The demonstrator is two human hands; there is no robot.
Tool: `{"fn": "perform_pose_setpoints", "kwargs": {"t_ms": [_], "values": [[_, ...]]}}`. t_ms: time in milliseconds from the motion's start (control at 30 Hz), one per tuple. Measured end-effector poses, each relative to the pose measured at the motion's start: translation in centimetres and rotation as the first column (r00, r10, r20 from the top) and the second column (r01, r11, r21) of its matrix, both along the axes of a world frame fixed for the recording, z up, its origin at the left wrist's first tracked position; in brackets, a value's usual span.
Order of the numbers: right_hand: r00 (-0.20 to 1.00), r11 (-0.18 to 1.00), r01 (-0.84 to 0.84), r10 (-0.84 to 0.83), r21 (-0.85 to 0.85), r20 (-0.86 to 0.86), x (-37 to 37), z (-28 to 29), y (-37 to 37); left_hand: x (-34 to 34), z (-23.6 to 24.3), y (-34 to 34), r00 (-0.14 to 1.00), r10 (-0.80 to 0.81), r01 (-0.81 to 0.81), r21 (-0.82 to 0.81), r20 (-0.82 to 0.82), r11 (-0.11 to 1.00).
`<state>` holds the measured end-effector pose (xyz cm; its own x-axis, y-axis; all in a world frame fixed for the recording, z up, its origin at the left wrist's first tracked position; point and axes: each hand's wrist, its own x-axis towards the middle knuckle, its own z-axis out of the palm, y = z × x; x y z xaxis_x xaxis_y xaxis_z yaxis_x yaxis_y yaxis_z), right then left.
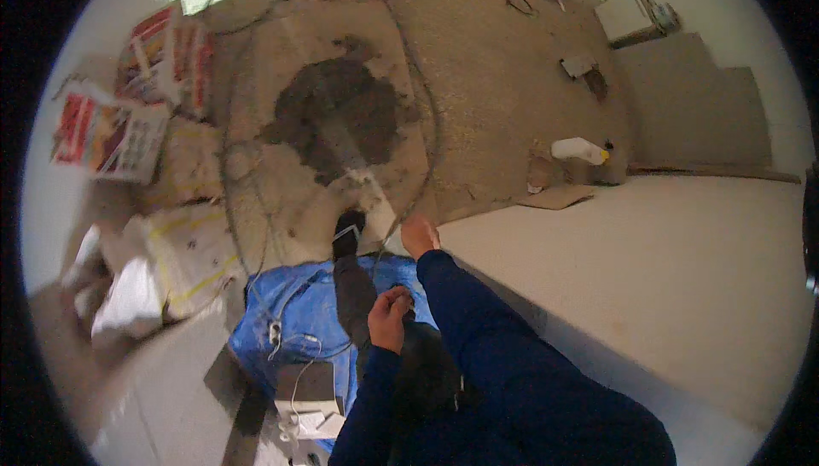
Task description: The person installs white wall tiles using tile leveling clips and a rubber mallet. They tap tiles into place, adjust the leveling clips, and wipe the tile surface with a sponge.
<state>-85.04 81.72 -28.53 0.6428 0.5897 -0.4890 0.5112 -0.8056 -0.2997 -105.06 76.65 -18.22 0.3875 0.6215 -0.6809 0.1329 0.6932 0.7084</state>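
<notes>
The light is dim, details blur, edges bend.

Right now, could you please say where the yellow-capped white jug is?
In the head view, the white jug is right of centre on the floor, just beyond the brown cardboard piece and left of the grey-brown panel.

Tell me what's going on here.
A person's left hand is curled close to the trousers; the right hand is farther forward, beside a cable. Whether either grips anything is unclear. A blue sheet lies below, a dark patch ahead, bags left, a white jug right.
</notes>
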Motion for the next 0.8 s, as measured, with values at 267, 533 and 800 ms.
{"fn": "perform_pose_setpoints", "kwargs": {"t_ms": [267, 533, 800], "values": [[0.921, 0.867, 0.391, -0.370, -0.308, 0.125, 15.2, -13.2, -3.3, 6.0, -12.8, 6.4, 0.988, -0.155, 0.138, -0.355, -0.021, 0.925], [0.921, 0.765, 0.381, -0.263, -0.519, 0.288, 26.1, -31.1, -14.2, 8.1, -13.3, 12.3, 0.942, -0.275, 0.163, -0.455, -0.191, 0.876], [0.895, 0.814, 0.213, 0.059, -0.540, 0.442, 32.0, -44.3, -23.4, 11.1, -10.5, 15.8, 0.901, -0.384, 0.154, -0.678, -0.203, 0.719]]}}
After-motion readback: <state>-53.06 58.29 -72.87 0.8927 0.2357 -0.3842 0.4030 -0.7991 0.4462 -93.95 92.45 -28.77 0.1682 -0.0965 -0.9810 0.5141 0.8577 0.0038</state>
